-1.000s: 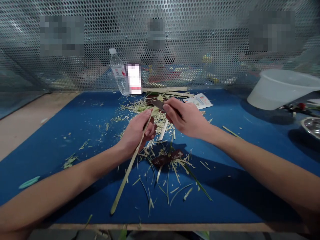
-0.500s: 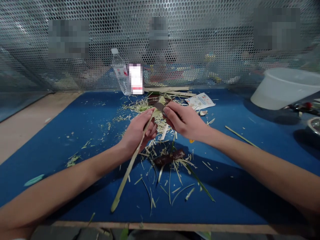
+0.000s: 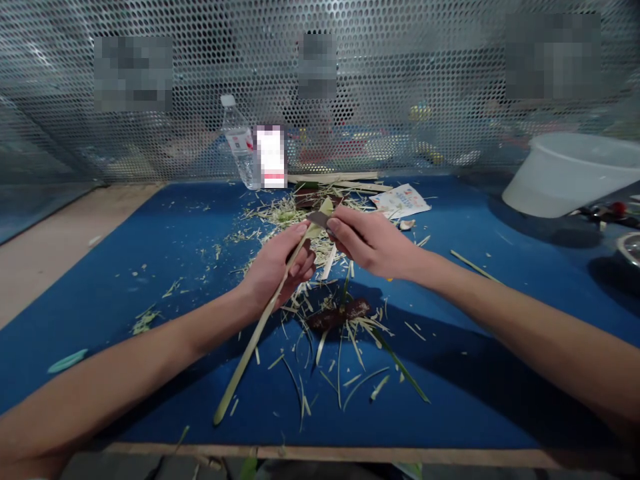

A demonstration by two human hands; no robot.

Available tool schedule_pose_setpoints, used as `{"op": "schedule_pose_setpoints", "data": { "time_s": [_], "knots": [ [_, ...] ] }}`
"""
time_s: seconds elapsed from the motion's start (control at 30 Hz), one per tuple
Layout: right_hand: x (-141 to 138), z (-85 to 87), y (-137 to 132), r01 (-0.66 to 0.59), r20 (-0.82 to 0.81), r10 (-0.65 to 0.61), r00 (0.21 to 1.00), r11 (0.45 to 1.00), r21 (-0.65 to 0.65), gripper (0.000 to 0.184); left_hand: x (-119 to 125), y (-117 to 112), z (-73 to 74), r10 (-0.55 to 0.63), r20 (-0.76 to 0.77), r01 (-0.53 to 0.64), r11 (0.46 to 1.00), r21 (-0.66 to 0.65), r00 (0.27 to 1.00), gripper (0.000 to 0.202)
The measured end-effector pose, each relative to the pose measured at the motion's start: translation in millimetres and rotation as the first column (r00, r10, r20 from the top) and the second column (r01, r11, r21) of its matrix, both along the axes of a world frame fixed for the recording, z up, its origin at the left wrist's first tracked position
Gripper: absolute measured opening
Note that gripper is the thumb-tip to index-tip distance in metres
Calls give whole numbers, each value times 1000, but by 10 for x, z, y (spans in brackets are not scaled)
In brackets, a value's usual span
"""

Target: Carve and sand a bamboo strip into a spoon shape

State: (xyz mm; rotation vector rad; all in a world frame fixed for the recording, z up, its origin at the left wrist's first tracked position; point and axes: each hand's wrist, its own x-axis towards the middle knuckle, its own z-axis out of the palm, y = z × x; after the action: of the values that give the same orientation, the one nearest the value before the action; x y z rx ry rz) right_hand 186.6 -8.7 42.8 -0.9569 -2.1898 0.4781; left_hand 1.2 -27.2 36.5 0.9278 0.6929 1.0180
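Closed around a long pale green plant stalk (image 3: 249,360) is my left hand (image 3: 280,263). The stalk slants from near the table's front edge up through the fingers to a flattened, leaf-like end just past them. My right hand (image 3: 367,240) pinches a small dark blade (image 3: 318,219), whose flat part lies across that end of the stalk; its handle is hidden in my fingers. Below the hands, a dark reddish-brown elongated piece (image 3: 337,316) lies on the blue mat (image 3: 190,393). Pale shavings (image 3: 285,212) are scattered under and beyond both hands.
A clear bottle (image 3: 240,147) and a lit phone (image 3: 271,157) stand against the perforated metal screen (image 3: 210,60). A printed packet (image 3: 401,201) lies behind my right hand. At the right is a white tub (image 3: 570,175); a turquoise object (image 3: 68,361) lies at the left.
The lower end of the stalk has swung slightly left. The blade has shifted a little left across the stalk's upper end. Both hands keep their hold.
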Motion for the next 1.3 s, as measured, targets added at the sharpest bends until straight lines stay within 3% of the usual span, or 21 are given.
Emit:
{"op": "schedule_pose_setpoints", "data": {
  "time_s": [0.23, 0.47, 0.67, 0.9, 1.07, 1.3],
  "knots": [
    [-38, -89, -58, -243, 111, 238, 965, 969, 38, 27, -18, 78, 37, 8, -25, -8, 1000, 2, 1000, 22],
    [-66, -35, -79, -63, -49, 71, 996, 987, 151, 28, -52, 91, 3, 8, -26, -6, 997, 78, 1000, 23],
    [-74, 17, -91, 30, -41, -23, 999, 986, 166, 27, -54, 68, -4, 49, -80, -37, 989, 144, 996, 25],
    [-95, -60, -92, 10, -39, -4, 999, 986, 166, 25, -61, 77, -31, 110, -60, -103, 988, 112, 992, 16],
    [-115, -144, -85, -12, -58, 19, 998, 992, 127, 24, -43, 59, -23, 97, -21, -95, 993, 67, 995, 20],
    [-84, -131, -87, -93, -5, 93, 996, 995, 32, 25, -34, 56, -45, 79, -16, -79, 997, 6, 997, 16]
  ]
}}
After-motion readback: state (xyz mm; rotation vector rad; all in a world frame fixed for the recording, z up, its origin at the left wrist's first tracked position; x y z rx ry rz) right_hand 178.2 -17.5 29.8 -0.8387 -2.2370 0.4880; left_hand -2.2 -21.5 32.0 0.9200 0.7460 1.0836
